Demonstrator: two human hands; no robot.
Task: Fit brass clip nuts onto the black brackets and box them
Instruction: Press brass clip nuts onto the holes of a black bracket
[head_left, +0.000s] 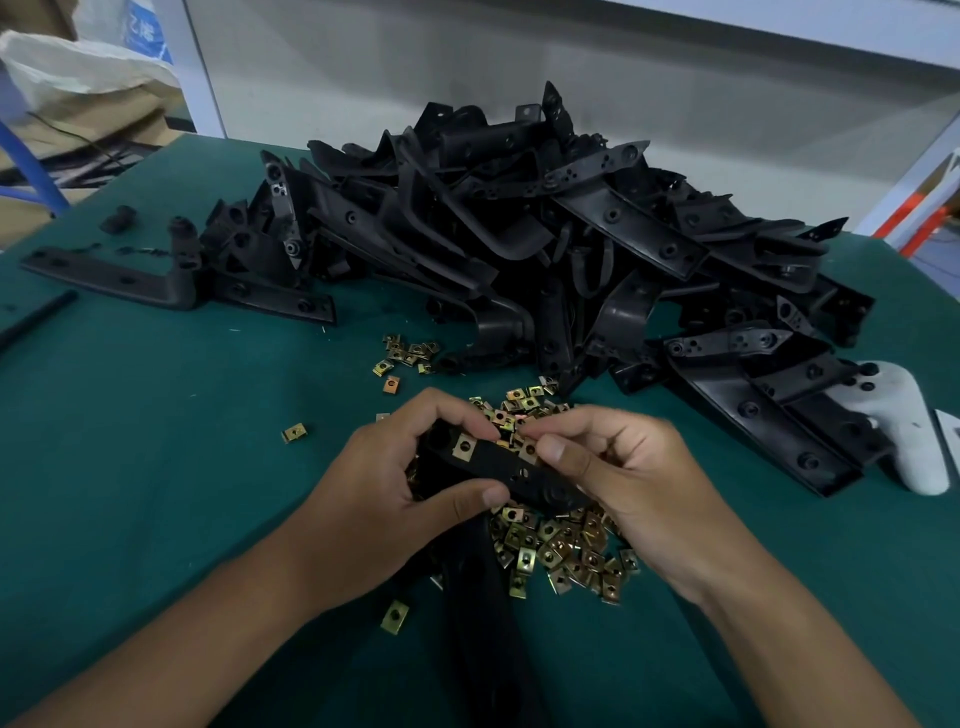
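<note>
Black bracket (511, 480) held over the loose brass clip nuts (563, 553) on the green worktop (156, 441). Left hand (384, 499) grips its near end; right hand (631, 480) pinches a clip nut (527, 448) at its edge. Bracket heap (545, 234) behind.

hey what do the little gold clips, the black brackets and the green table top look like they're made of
Small gold clip nuts: thin folded sheet metal with a yellowish plated sheen, glinting at the edges. Black angled brackets: probably moulded plastic, with a matte, uniform surface and rounded, cast-looking holes. Dark green table covering: looks like a dull mat or cloth; which one is unclear.
</note>
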